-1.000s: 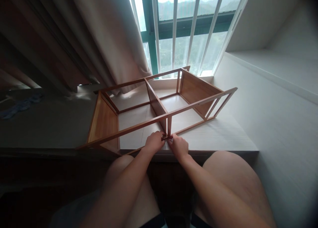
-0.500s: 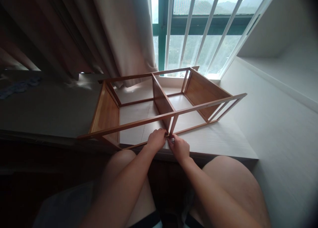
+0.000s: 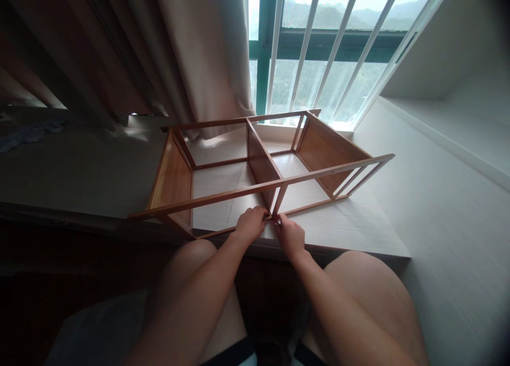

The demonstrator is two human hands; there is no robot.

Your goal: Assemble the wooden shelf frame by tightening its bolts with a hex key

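Single view, head-mounted, facing forward and down over the person's knees [image 3: 360,286]. The left hand [image 3: 250,225] and right hand [image 3: 290,237] sit close below centre at the wooden frame [image 3: 258,167]; the window [image 3: 319,63] fills the top.

Pale wood-grain worktop [image 3: 358,230] below barred window; right side against white wall, near edge over person's knees. Wooden shelf frame [image 3: 239,192] lies directly on it, open face up, long axis left to right. Left end panel [image 3: 171,180], middle divider [image 3: 261,167] and right end panel [image 3: 326,151] stand on edge, making two bays; bare worktop shows through both. Curtain hem [image 3: 223,124] hangs just behind rear rail. Left of frame, surface greyer, in shadow; blurred blue cloth [image 3: 27,135] at far left.
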